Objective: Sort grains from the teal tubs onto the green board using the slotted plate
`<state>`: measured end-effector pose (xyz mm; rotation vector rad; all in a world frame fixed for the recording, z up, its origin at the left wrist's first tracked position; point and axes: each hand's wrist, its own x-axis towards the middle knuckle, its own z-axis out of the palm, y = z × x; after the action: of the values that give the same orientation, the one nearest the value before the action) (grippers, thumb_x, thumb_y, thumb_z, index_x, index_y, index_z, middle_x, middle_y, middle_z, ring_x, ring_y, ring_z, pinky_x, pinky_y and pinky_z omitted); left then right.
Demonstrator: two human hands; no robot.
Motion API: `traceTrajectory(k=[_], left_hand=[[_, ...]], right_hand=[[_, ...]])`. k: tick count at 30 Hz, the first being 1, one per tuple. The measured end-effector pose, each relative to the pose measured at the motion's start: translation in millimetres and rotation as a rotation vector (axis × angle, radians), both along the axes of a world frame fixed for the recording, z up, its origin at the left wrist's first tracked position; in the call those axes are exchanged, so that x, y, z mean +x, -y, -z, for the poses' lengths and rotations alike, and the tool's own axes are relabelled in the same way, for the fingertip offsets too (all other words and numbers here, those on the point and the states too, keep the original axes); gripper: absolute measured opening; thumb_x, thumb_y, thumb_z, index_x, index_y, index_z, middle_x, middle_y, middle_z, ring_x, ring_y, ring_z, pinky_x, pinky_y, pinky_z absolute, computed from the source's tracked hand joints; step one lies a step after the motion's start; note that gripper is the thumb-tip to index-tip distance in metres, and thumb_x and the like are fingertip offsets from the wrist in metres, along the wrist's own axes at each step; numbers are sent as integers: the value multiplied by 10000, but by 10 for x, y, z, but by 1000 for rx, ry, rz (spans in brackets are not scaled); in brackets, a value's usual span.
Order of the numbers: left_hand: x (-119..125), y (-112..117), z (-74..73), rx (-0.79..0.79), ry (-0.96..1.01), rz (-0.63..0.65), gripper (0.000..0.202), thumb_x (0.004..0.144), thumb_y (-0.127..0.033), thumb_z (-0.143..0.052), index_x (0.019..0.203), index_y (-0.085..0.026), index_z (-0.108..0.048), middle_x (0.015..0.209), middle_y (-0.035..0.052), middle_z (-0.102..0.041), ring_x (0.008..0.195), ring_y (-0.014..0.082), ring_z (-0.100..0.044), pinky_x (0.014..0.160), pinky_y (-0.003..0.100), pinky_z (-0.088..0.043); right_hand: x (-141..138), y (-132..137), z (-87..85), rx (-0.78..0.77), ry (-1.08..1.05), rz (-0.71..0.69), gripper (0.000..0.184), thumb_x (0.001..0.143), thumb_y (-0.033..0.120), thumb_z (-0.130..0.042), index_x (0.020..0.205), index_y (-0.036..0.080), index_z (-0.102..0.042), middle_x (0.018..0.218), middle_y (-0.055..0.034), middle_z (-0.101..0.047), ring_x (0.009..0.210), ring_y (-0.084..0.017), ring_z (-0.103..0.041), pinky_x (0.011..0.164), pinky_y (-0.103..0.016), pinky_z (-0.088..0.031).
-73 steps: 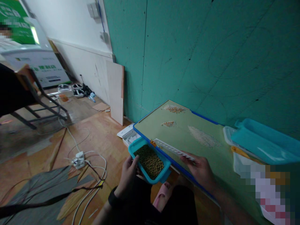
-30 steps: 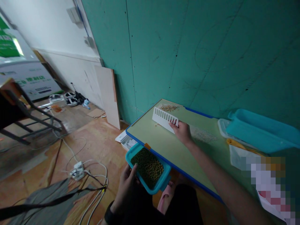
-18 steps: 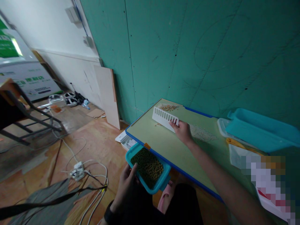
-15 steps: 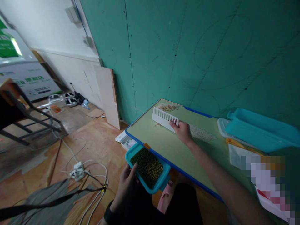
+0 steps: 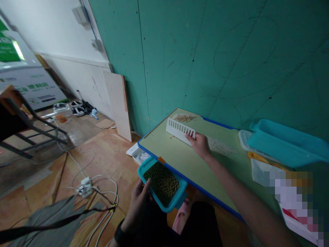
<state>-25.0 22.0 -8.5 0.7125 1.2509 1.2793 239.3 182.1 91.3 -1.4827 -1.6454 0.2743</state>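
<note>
My left hand (image 5: 138,202) grips the near rim of a teal tray (image 5: 177,200) full of green beans (image 5: 161,182), held just below the blue front edge of a green table (image 5: 180,161). My right hand (image 5: 199,144) reaches across the table and holds one end of a white slotted plastic divider (image 5: 179,130), standing on its long edge. A few pale grains (image 5: 172,137) lie beside the divider, a tan grain pile (image 5: 185,118) sits at the far corner, and a whitish grain patch (image 5: 222,147) spreads right of my hand.
Teal lids and clear containers (image 5: 280,144) stack at the table's right end. A green wall (image 5: 205,58) backs the table. A power strip with cables (image 5: 86,183) lies on the wooden floor, a board (image 5: 118,103) leans on the wall, a chair frame (image 5: 28,127) stands left.
My right hand carried the white divider from the table's near edge to the far side and stood it beside the grains. In the last second almost nothing moved; the tray stays held.
</note>
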Motion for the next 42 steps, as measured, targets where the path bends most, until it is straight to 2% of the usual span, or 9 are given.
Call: traceTrajectory(k=[4,9,12,18,24,29,37,42], left_hand=[[1,-1,55,-13,-12,-18,542,665,-638,-800,864,-160,-639,511,-69,-550,372,98,-516,369,196,-417],[13,16,16,6,1,-2,510,706,-625,-779,864,-164,-628,498,-72,-536,380,104,-521,376,200,-427],[19,24,-13,-2,-8,-21,510,712,-618,-778,884,-159,-636,504,-72,-544,385,97,-522,375,185,-408],[-6,19,21,-9,39,32,546,715,-607,-783,982,-147,-662,530,-70,-554,391,91,-508,385,194,-414],[-17,14,59,-4,44,20,537,710,-606,-788,960,-147,-666,531,-66,-544,392,98,-512,389,204,-423],[-9,17,78,-2,37,3,561,717,-609,-781,1009,-145,-664,521,-72,-542,388,102,-514,376,200,-413],[-11,-8,90,-17,41,8,609,669,-637,-795,1016,-146,-698,506,-60,-542,373,110,-507,370,214,-414],[-22,0,96,-8,43,30,591,693,-621,-787,1028,-142,-699,510,-56,-542,384,116,-517,384,223,-426]], right_hand=[[-5,1,12,1,18,7,405,852,507,-581,817,141,-753,747,-116,-751,680,-238,-687,593,-278,-435],[-15,4,18,1,32,2,402,854,506,-579,766,150,-742,684,-94,-730,622,-217,-655,563,-269,-417],[-38,16,18,11,12,-20,381,852,498,-585,777,159,-742,709,-88,-741,647,-216,-665,576,-267,-426],[-63,36,32,-27,-24,-53,387,848,498,-591,818,147,-750,733,-98,-749,675,-232,-684,591,-278,-436],[-75,49,69,-31,-110,-99,391,843,502,-608,818,139,-749,736,-79,-750,682,-222,-684,609,-277,-462],[-100,58,85,-53,-155,-118,381,831,493,-624,850,137,-758,794,-87,-766,700,-225,-689,659,-299,-498],[-145,71,67,-69,-185,-149,363,821,481,-641,839,138,-760,791,-87,-767,711,-233,-697,671,-309,-512],[-153,94,46,-86,-220,-185,350,813,468,-652,856,141,-767,832,-91,-776,760,-252,-716,703,-328,-533]])
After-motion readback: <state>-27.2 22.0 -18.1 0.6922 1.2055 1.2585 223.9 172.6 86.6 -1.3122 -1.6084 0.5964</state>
